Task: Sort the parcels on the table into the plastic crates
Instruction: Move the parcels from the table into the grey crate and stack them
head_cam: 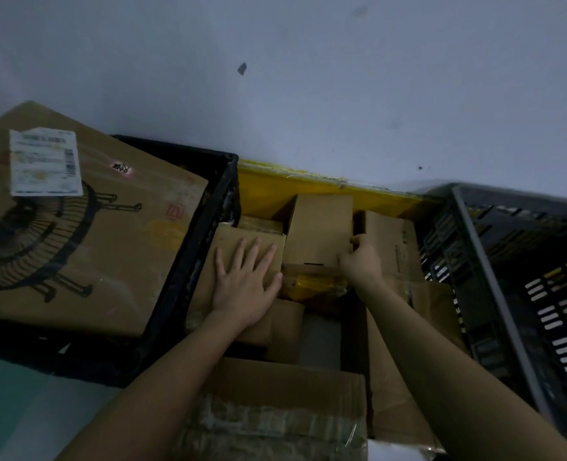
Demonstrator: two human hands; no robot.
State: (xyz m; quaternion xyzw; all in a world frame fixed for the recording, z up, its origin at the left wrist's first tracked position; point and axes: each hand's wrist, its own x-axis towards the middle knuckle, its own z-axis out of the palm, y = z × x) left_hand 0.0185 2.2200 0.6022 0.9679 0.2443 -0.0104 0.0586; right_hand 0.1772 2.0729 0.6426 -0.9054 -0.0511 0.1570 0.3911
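Left hand flat, fingers straight, pressing low box in yellow crate; I judge this steadies the stack. Right hand curled on the right edge of upright box, pinching it, probably to seat it in the gap between low box and right box. Fan box fills black crate at left. Grey crate at right looks empty as far as I see. More parcels crowd near side of the yellow crate. Counter not in sight.
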